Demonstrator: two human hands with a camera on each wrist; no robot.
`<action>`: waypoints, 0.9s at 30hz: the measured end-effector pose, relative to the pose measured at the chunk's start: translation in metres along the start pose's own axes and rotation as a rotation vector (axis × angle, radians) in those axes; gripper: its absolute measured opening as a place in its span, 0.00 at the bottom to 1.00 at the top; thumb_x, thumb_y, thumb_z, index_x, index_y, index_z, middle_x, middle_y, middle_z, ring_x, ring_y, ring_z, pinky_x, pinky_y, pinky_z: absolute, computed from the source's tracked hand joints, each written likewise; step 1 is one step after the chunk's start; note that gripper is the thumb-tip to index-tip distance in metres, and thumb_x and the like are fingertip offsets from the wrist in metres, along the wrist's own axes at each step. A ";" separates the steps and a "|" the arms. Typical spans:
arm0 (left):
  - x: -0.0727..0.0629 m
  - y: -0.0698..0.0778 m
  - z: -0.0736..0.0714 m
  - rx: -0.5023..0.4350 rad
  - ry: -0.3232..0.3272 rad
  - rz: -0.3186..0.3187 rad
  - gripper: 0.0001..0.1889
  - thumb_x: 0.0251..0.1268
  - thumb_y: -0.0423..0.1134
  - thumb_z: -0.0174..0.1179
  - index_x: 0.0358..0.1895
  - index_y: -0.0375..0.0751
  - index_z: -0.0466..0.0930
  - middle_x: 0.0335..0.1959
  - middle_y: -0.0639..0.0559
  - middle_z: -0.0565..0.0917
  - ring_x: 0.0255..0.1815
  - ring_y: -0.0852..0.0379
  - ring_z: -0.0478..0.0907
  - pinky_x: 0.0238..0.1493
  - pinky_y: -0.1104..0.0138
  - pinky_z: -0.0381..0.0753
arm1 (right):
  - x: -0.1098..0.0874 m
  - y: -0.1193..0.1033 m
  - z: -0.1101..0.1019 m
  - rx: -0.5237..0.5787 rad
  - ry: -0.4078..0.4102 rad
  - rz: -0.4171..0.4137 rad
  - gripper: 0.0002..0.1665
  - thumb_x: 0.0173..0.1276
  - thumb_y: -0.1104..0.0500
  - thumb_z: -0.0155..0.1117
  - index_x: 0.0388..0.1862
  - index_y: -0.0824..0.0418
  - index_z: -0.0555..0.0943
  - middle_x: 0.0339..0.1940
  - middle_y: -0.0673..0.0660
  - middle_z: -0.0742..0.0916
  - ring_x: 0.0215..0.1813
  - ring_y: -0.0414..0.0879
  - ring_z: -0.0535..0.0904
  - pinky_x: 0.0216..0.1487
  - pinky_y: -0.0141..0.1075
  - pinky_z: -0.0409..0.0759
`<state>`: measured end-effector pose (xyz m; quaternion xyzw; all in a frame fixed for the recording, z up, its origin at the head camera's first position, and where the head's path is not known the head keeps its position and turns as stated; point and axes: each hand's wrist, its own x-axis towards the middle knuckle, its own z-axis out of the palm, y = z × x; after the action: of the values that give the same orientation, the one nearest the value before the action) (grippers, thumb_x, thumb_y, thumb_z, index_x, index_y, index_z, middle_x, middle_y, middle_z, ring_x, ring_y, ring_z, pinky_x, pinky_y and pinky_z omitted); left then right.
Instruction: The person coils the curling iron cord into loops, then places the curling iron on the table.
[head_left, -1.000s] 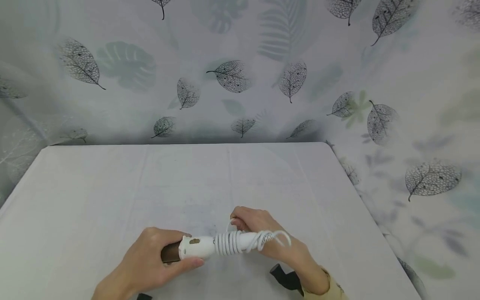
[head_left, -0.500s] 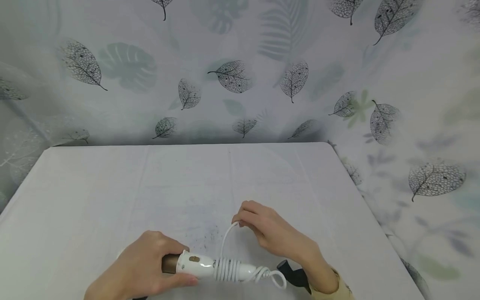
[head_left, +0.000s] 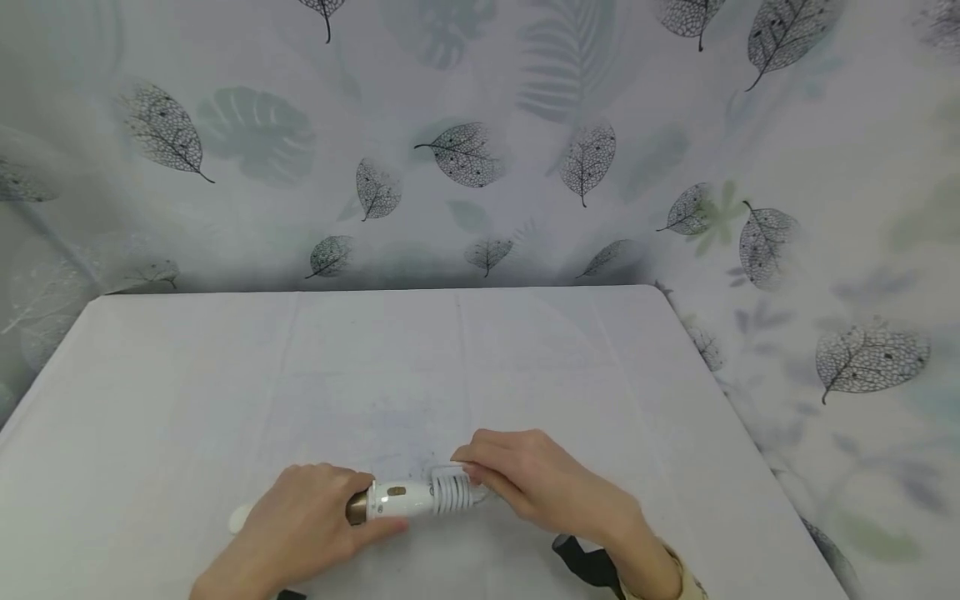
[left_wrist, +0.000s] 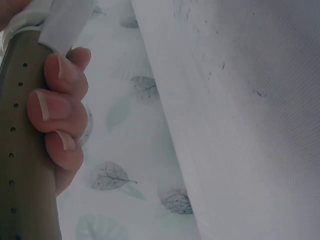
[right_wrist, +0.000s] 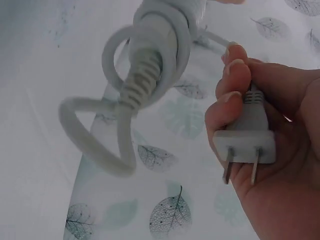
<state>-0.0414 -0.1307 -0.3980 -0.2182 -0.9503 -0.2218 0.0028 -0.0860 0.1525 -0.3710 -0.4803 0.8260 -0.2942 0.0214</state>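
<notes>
A curling iron with a white handle (head_left: 405, 498) and a brown barrel (left_wrist: 30, 150) is held level above the table. My left hand (head_left: 300, 521) grips the barrel, its fingers curled round the dotted brown surface in the left wrist view. White cord (head_left: 452, 493) is wound in several turns about the handle. My right hand (head_left: 551, 479) is close to the coils and hides the handle's end in the head view. In the right wrist view the two-pin plug (right_wrist: 246, 146) sits inside that hand, and its fingertips pinch the cord. A loose cord loop (right_wrist: 95, 142) hangs from the handle's end.
A white-covered table (head_left: 360, 358) lies beneath both hands. Leaf-patterned cloth (head_left: 465, 217) rises behind it and along the right side. A black curved object (head_left: 585, 562) shows below the right wrist.
My right hand first draws the cord away from the handle, then comes back down beside the coils. The iron dips toward me and rises again. My left hand keeps its grip.
</notes>
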 end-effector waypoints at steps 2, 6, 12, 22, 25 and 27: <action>0.001 0.001 0.000 0.008 0.013 -0.042 0.25 0.53 0.75 0.61 0.18 0.62 0.69 0.11 0.70 0.58 0.14 0.72 0.53 0.18 0.74 0.55 | 0.000 -0.002 0.000 0.025 -0.002 -0.002 0.12 0.77 0.60 0.58 0.55 0.58 0.81 0.37 0.44 0.81 0.31 0.30 0.69 0.34 0.15 0.67; 0.002 0.002 -0.001 0.011 0.048 -0.103 0.26 0.52 0.75 0.62 0.18 0.60 0.68 0.11 0.69 0.60 0.14 0.72 0.54 0.18 0.74 0.56 | 0.000 -0.004 0.002 0.070 -0.001 -0.013 0.14 0.79 0.60 0.54 0.58 0.59 0.80 0.36 0.45 0.80 0.31 0.30 0.68 0.35 0.16 0.68; 0.002 0.004 -0.005 0.060 0.111 -0.199 0.29 0.51 0.74 0.63 0.16 0.58 0.64 0.11 0.67 0.59 0.14 0.70 0.55 0.19 0.73 0.56 | 0.001 -0.008 0.008 0.107 0.004 -0.031 0.16 0.79 0.62 0.52 0.61 0.60 0.78 0.38 0.46 0.82 0.33 0.30 0.69 0.36 0.16 0.70; 0.004 0.009 -0.011 -0.015 0.219 -0.266 0.25 0.52 0.70 0.67 0.22 0.52 0.78 0.12 0.65 0.64 0.16 0.67 0.60 0.19 0.72 0.60 | 0.007 -0.007 0.022 0.166 0.052 0.017 0.08 0.78 0.58 0.56 0.46 0.55 0.83 0.34 0.42 0.84 0.31 0.27 0.70 0.33 0.18 0.71; 0.002 0.011 -0.013 -0.067 0.261 -0.276 0.23 0.51 0.69 0.69 0.23 0.53 0.80 0.13 0.66 0.68 0.17 0.67 0.62 0.19 0.72 0.61 | 0.009 -0.006 0.024 0.171 0.059 0.035 0.11 0.78 0.58 0.57 0.50 0.57 0.85 0.42 0.45 0.88 0.41 0.27 0.78 0.48 0.25 0.79; 0.001 0.013 -0.013 -0.108 0.297 -0.258 0.21 0.49 0.66 0.71 0.25 0.54 0.82 0.16 0.69 0.72 0.19 0.69 0.64 0.20 0.72 0.63 | 0.010 -0.005 0.024 0.183 0.052 0.039 0.11 0.77 0.58 0.57 0.50 0.56 0.85 0.45 0.46 0.88 0.47 0.30 0.80 0.54 0.29 0.79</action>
<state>-0.0382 -0.1255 -0.3803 -0.0595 -0.9464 -0.3005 0.1027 -0.0797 0.1311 -0.3856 -0.4524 0.8053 -0.3801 0.0495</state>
